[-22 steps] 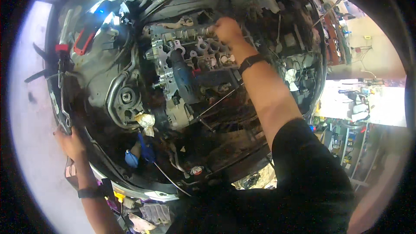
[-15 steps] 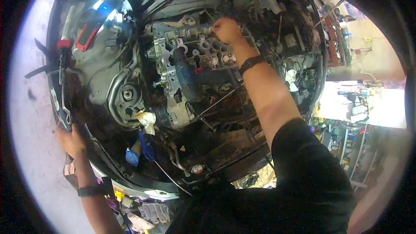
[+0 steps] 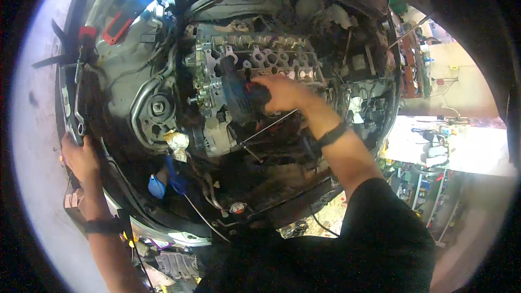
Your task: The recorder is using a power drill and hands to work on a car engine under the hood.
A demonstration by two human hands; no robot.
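My right hand [image 3: 282,93] is closed round the near side of a dark cordless drill [image 3: 239,97] with a small red part. The drill lies across the exposed engine top [image 3: 266,57], whose round ports and metal casting show behind it. Over on the left fender, my left hand [image 3: 81,158] has its thumb and fingers at either side of the ring end of a long metal wrench [image 3: 81,128]. The palm hides part of that grip. Above the wrench lies a tool with a red collar [image 3: 87,33].
A lit work lamp with a red frame [image 3: 115,26] lies at the far left of the engine bay. A thin rod [image 3: 269,128] slants in front of the engine. Crumpled paper [image 3: 177,144] and a blue cap [image 3: 157,186] sit near the front left. Shelves [image 3: 423,195] stand at right.
My right hand has come back toward me from the far edge of the engine top and taken hold of the drill. My left hand stays by the wrench; the view has shifted slightly.
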